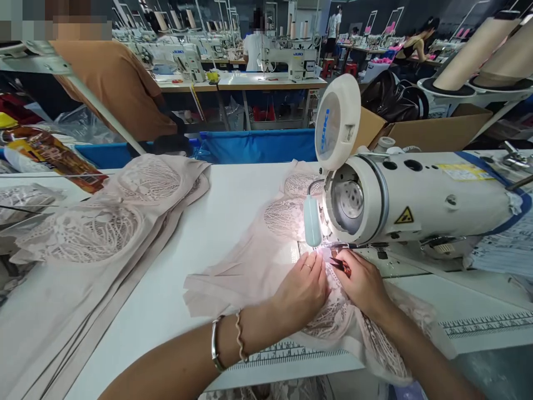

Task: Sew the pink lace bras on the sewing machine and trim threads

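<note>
A: In the head view, what is the left hand [306, 286] doing?
B: It's resting on the pale pink fabric [250, 278]; I can't tell whether its grip is pinching any.
A: And the right hand [363, 280]?
B: Its grip is holding small snips [341, 266], while the fabric is lying across the counter [233, 194], partly under the sewing machine [425, 194].

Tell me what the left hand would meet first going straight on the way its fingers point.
The left hand would probably meet the sewing machine first, at its brightly lit stitching area; glare leaves depth unclear.
</note>
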Available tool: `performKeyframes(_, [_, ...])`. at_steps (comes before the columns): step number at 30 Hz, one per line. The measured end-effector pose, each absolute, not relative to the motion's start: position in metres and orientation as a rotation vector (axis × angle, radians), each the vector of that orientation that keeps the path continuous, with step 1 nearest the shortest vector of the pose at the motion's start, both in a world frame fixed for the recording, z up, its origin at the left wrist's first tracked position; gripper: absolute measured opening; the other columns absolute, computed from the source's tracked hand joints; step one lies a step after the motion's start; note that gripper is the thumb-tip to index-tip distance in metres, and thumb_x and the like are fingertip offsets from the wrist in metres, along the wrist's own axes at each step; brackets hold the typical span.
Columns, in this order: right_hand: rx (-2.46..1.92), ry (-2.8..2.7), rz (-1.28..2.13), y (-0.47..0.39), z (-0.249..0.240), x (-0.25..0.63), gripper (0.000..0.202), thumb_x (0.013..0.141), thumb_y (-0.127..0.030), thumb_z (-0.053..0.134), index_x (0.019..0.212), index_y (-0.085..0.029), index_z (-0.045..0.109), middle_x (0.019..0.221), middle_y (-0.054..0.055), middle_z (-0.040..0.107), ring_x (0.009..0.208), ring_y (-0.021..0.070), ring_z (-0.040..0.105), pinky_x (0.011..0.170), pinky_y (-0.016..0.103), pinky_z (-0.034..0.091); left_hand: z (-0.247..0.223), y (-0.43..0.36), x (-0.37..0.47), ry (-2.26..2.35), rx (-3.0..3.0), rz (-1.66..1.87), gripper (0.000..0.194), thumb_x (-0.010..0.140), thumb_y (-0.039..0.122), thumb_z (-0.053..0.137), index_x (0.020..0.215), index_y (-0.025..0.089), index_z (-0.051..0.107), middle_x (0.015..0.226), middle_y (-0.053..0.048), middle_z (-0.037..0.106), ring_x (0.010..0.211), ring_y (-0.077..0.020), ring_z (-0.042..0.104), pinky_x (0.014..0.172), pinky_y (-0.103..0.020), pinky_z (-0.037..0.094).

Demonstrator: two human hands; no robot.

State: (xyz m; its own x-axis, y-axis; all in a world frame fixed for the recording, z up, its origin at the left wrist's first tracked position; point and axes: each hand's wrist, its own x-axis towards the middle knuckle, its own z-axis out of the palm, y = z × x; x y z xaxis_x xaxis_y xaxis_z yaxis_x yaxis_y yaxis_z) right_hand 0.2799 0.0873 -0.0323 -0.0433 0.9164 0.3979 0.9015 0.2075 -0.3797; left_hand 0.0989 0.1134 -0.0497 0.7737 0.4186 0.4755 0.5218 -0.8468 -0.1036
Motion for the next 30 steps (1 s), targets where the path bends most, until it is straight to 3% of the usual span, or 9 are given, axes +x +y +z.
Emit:
performKeyframes(4, [-1.62,-1.989,-0.09,0.083,-0.035,0.28,0.013,0.093,-0.017,0.049,0.083,-0.023,0.053,0.064,-0.002,0.064,0.051,0.0158,0.06,0.052,0.025,0.043,-0.044,0.118,0.098,-0.717,-2.847,-0.666,0.043,0.103,0.028,0.041,0.123,-0.004,0.062,0.125,-0.024,0.069,0.109,-0.0299,0.068,0.098,-0.041,0.052])
performKeyframes(9, [-1.507,-2.089,-0.4,0.078,-0.037,0.276,0.024,0.096,-0.006,0.041,0.097,-0.017,0.063,0.063,0.001,0.065,0.051,0.0192,0.063,0.052,0.028,0.046,-0.044,0.122,0.096,-0.652,-2.878,-0.648,0.047,0.104,0.03,0.04,0.125,-0.006,0.062,0.129,-0.025,0.067,0.118,-0.0331,0.064,0.1,-0.043,0.051])
performKeyframes(14, [-1.411,-2.185,-0.484,0.077,-0.037,0.275,0.041,0.091,0.005,0.039,0.124,-0.008,0.06,0.101,0.013,0.077,0.085,0.0203,0.075,0.077,0.027,0.058,-0.036,0.124,0.095,-0.663,-2.914,-0.613,0.043,0.103,0.029,0.043,0.125,-0.002,0.062,0.132,-0.026,0.065,0.116,-0.033,0.063,0.084,-0.042,0.052])
performKeyframes(16, [-1.397,-2.208,-0.489,0.078,-0.037,0.276,0.044,0.091,0.006,0.038,0.127,-0.006,0.059,0.107,0.015,0.077,0.088,0.0202,0.075,0.079,0.028,0.06,-0.032,0.125,0.094,-0.669,-2.955,-0.57,0.04,0.103,0.031,0.043,0.12,0.003,0.065,0.134,-0.025,0.063,0.113,-0.0324,0.063,0.082,-0.042,0.051])
performKeyframes(18, [-1.404,-2.225,-0.484,0.077,-0.038,0.276,0.044,0.092,0.006,0.038,0.129,-0.005,0.059,0.106,0.015,0.078,0.086,0.0202,0.075,0.077,0.028,0.061,-0.031,0.126,0.093,-0.679,-2.979,-0.552,0.04,0.103,0.032,0.043,0.119,0.004,0.066,0.137,-0.025,0.061,0.112,-0.0327,0.064,0.083,-0.043,0.05])
performKeyframes(25, [-1.497,-2.253,-0.325,0.074,-0.041,0.279,0.05,0.094,-0.001,0.04,0.139,-0.01,0.059,0.116,0.014,0.076,0.097,0.0222,0.075,0.088,0.031,0.062,-0.034,0.128,0.094,-0.761,-3.042,-0.54,0.058,0.102,0.039,0.043,0.142,-0.002,0.048,0.145,-0.025,0.056,0.126,-0.0348,0.057,0.094,-0.044,0.047])
performKeyframes(30, [-1.589,-2.271,-0.338,0.074,-0.042,0.279,0.052,0.089,-0.001,0.041,0.135,-0.012,0.064,0.108,0.012,0.078,0.083,0.0204,0.075,0.076,0.028,0.062,-0.035,0.126,0.093,-0.762,-3.016,-0.545,0.058,0.103,0.038,0.042,0.142,-0.004,0.049,0.146,-0.024,0.056,0.13,-0.035,0.055,0.101,-0.044,0.044])
